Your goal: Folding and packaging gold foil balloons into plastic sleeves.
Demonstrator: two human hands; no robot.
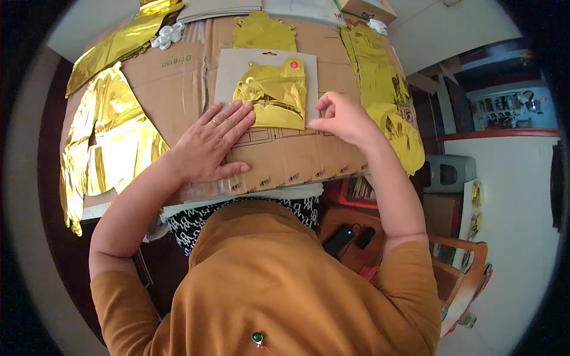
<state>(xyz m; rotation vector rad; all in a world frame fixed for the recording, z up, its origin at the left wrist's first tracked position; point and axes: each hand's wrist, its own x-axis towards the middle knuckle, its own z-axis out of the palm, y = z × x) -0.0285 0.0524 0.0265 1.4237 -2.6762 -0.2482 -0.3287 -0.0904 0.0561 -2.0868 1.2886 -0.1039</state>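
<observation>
- Gold foil [276, 89] is already folded on the white card [225, 68], at twelve o'clock; creases are left.
- At its eight o'clock, the left hand [208, 145] is laid flat, nothing clasped.
- At four, the right hand [345, 120] is curled; its grip cannot be told.

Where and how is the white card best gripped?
Probably a pinch on the right edge of the white card, coming from the right: it lies flat and looks thin, that margin is free of gold foil, and the right hand is nearby.

gold foil piece [279, 118] | folded, creased | red dot [294, 65] upper right | on white card [225, 74] | over brown cardboard [337, 71]
</observation>
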